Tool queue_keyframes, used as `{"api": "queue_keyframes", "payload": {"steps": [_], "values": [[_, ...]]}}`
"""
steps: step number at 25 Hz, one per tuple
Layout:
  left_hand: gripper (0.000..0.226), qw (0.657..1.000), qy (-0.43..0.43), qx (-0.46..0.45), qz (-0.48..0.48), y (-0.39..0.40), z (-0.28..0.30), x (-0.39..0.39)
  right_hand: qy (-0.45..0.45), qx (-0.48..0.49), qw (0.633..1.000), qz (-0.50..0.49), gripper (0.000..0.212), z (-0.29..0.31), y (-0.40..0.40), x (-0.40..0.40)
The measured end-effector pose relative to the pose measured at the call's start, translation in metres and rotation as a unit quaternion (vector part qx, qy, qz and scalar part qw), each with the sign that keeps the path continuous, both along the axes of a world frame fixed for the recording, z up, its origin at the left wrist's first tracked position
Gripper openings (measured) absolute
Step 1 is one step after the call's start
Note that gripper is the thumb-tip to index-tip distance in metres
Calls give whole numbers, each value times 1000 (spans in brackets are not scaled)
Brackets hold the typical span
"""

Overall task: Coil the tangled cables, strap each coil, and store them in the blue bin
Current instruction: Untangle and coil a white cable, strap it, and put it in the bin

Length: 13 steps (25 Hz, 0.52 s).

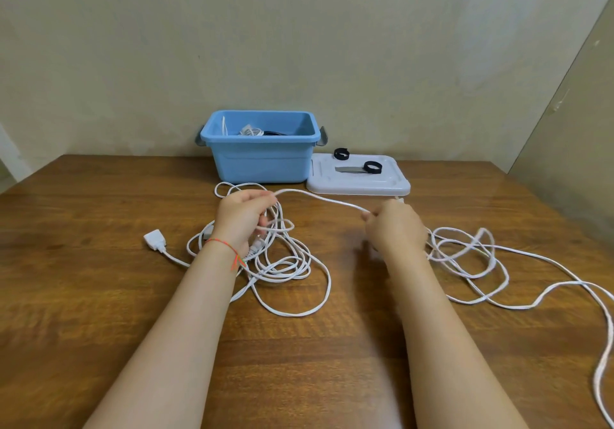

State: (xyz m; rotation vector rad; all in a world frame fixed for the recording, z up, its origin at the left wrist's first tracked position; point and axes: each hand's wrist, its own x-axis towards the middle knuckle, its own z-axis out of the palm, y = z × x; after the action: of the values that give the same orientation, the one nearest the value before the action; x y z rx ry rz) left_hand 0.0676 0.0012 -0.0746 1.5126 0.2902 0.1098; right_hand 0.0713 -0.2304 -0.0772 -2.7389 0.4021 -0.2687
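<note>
a: where's the white cable [320, 198] now?

b: a stretch spans between the hands. the left hand [244, 217] has its fingers curled round a bunch of loops, the right hand [395, 226] pinches the strand; the rest sprawls on the wooden table [99, 295].

a: the risk?

b: pulling hard could, i think, tighten the tangle under the left hand, or drag the plug [154, 239]. the blue bin [262, 157] waits behind, straps [371, 167] on its lid [358, 182].
</note>
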Motion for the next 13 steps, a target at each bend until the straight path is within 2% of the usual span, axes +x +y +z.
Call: {"api": "queue_keyframes", "payload": {"steps": [2,4,6,8,10,11,13], "values": [[17,999,-7,-41,-20,-2,3,-1,53,-91,993,-56,27,1,-6,-2],[18,996,-32,-70,-47,-7,8,-4,35,-96,995,-9,34,-1,-1,-2],[18,994,-47,-44,-90,-15,8,-8,-51,-2,993,105,48,-3,18,-4],[19,989,-59,27,-136,-26,5,-10,-129,99,959,231,56,-4,43,-11],[17,983,-65,63,-159,-33,2,-12,-153,134,926,317,44,-7,58,-16],[16,983,-59,64,-160,-35,2,-12,-152,133,921,333,33,-8,61,-17],[17,984,-46,52,-166,-34,4,-12,-155,126,934,296,20,-9,59,-14]]}}
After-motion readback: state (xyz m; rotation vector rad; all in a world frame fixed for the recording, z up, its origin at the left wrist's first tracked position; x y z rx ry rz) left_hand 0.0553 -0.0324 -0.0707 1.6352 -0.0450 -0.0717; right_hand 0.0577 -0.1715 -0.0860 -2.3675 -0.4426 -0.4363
